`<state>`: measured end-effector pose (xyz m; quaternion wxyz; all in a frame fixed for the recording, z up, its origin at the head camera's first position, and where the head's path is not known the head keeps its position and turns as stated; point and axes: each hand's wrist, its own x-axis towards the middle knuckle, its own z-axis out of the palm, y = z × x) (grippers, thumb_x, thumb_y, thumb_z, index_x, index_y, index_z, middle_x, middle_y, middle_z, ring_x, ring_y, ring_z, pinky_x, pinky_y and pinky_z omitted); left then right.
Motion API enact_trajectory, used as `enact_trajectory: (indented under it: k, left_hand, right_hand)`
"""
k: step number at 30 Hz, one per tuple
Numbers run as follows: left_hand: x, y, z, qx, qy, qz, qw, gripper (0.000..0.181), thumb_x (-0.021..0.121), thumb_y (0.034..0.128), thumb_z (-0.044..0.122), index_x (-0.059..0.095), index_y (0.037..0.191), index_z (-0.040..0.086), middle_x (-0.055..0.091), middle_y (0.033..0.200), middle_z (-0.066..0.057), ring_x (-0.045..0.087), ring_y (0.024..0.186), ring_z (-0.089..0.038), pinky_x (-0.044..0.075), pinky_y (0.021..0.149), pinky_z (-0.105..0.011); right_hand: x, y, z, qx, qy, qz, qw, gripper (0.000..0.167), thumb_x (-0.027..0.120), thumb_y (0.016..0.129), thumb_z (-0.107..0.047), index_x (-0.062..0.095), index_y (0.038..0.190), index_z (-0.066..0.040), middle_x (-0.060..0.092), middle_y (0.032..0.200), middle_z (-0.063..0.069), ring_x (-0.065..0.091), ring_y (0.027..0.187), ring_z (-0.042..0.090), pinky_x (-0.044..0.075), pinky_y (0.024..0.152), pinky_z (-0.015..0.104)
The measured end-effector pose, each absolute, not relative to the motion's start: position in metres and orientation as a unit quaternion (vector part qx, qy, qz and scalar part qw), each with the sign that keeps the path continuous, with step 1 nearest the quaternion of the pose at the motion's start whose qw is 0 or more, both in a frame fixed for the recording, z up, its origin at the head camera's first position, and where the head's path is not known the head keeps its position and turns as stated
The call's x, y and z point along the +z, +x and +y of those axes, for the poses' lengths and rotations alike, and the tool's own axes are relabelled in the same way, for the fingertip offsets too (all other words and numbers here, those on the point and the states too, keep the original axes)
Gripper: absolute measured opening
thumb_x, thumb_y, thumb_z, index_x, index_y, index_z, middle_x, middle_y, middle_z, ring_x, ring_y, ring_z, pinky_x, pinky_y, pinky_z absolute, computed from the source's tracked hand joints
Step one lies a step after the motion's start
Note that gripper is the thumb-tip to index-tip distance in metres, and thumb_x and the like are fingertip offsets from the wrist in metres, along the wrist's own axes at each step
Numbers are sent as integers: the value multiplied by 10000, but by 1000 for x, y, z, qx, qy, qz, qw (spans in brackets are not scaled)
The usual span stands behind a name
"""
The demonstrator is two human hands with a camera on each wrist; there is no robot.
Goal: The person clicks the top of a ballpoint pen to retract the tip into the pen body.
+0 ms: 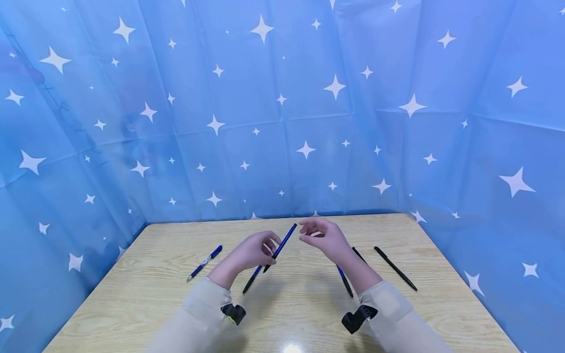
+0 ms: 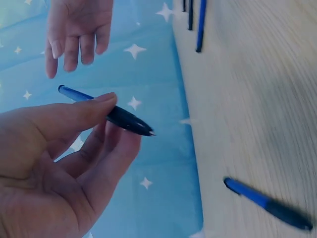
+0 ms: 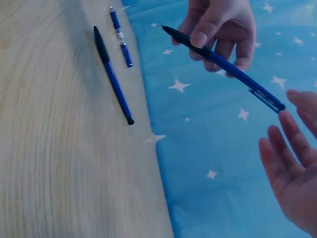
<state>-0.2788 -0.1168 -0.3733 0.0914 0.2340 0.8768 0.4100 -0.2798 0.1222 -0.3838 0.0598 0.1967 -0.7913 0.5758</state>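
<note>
My left hand (image 1: 256, 251) pinches a blue pen (image 1: 286, 240) with a black grip between thumb and fingers, above the table. The pen is tilted, its clip end up toward my right hand (image 1: 324, 238). In the left wrist view, the thumb presses near the black part of the pen (image 2: 131, 119), and the metal tip shows. My right hand (image 3: 297, 173) holds nothing; its fingers are loosely bent, with the fingertips close to the clip end. Whether they touch it is hard to tell in the right wrist view, but the head view shows a small gap.
On the wooden table (image 1: 291, 304) lie a blue pen with a clear section (image 1: 205, 263) at left and a blue-black pen (image 1: 251, 280) below my left hand. Another blue-black pen (image 1: 345, 283), a partly hidden black pen (image 1: 358, 254) and a black pen (image 1: 396, 268) lie right. A starry curtain (image 1: 282, 162) hangs behind.
</note>
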Motion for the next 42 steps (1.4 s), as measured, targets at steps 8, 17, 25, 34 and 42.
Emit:
enact_trajectory:
  k: [8, 17, 25, 34, 42]
  left_hand:
    - [-367, -271, -93, 471, 228, 851, 43, 345, 762, 808, -37, 638, 1111, 71, 612, 878, -25, 620, 791, -163, 531, 674, -324]
    - [-368, -259, -67, 528, 216, 821, 0, 332, 792, 788, 3, 650, 1080, 71, 654, 865, -14, 636, 779, -168, 543, 672, -314]
    - [-372, -252, -49, 590, 176, 788, -12, 282, 800, 793, 36, 686, 1043, 102, 648, 864, -23, 657, 789, -173, 558, 677, -326]
    - [-372, -246, -36, 620, 119, 775, -22, 211, 813, 787, 50, 708, 959, 109, 649, 822, -19, 654, 752, -173, 561, 648, -334]
    - [-369, -242, -32, 627, 106, 771, -33, 196, 821, 772, 29, 699, 915, 83, 644, 803, -28, 642, 739, -167, 559, 654, -320]
  right_hand:
    - [-377, -277, 122, 634, 163, -746, 121, 338, 724, 902, -179, 645, 1216, -84, 657, 1068, 123, 615, 996, 200, 508, 857, 331]
    - [-366, -267, 125, 688, 155, -699, 124, 352, 717, 908, -182, 638, 1243, -105, 661, 1078, 111, 648, 994, 208, 517, 883, 321]
    - [-358, -260, 127, 727, 178, -650, 130, 341, 688, 926, -130, 613, 1249, -51, 604, 1110, 148, 668, 959, 223, 538, 863, 424]
    - [-359, -257, 125, 751, 179, -621, 138, 357, 666, 939, -108, 569, 1264, 6, 564, 1103, 149, 684, 929, 275, 551, 829, 425]
    - [-363, -259, 122, 764, 187, -597, 156, 342, 651, 941, -67, 560, 1254, 39, 563, 1078, 174, 700, 840, 236, 570, 769, 418]
